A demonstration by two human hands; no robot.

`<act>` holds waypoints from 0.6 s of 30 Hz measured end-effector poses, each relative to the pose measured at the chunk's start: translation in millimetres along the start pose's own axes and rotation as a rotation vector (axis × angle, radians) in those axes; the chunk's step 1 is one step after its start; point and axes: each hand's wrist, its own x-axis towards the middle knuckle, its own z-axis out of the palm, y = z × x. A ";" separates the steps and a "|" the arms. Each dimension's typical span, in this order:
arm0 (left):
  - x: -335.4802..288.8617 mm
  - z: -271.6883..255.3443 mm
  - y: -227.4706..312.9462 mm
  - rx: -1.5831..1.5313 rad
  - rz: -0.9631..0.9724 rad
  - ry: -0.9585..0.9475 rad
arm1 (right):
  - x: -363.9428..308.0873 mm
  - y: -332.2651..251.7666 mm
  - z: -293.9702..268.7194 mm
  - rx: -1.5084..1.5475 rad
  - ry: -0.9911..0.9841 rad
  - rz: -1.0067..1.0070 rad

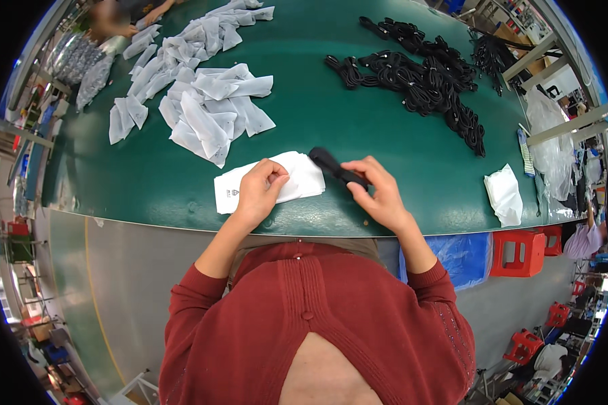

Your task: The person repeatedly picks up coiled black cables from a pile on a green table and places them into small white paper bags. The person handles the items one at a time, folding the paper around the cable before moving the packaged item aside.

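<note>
1. The glossy green table (297, 128) is filling the upper half, bending with the lens, 12 o'clock lying at its far side.
2. The grey floor (135, 290) is spreading below, a yellow line (92, 270) running down it near 8 o'clock.
3. White wrapped packets (213, 128) are lying heaped around 11 o'clock, a co-worker's arm (159, 12) reaching in beyond them.
4. Black coiled bundles (419, 77) are sprawling between 1 and 2 o'clock.
5. A blue plastic-lined container (459, 256) and a red stool (518, 253) are standing near 4 o'clock, beside the table's near edge.
6. A white stack of sleeves (305, 177) is lying flat near the centre, toward 9 o'clock.
7. The left hand (259, 192) is resting on it, fingers curled, thumb near the index finger; whether it is pinching a sleeve, I cannot tell.
8. The right hand (378, 192) is closing partly curled fingers and thumb around one end of a black bundle (330, 164), which is pointing toward 11 o'clock by the stack's corner.
</note>
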 end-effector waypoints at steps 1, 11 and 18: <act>0.1 -0.8 -0.5 -0.033 -0.005 0.002 | 3.1 -1.8 1.1 -0.057 -0.061 -0.016; 0.1 -7.4 8.4 -0.041 0.261 -0.081 | 17.8 25.7 15.2 0.052 -0.303 -0.049; 13.7 -13.2 19.2 0.167 0.413 -0.053 | 29.1 16.3 36.8 0.412 -0.278 0.210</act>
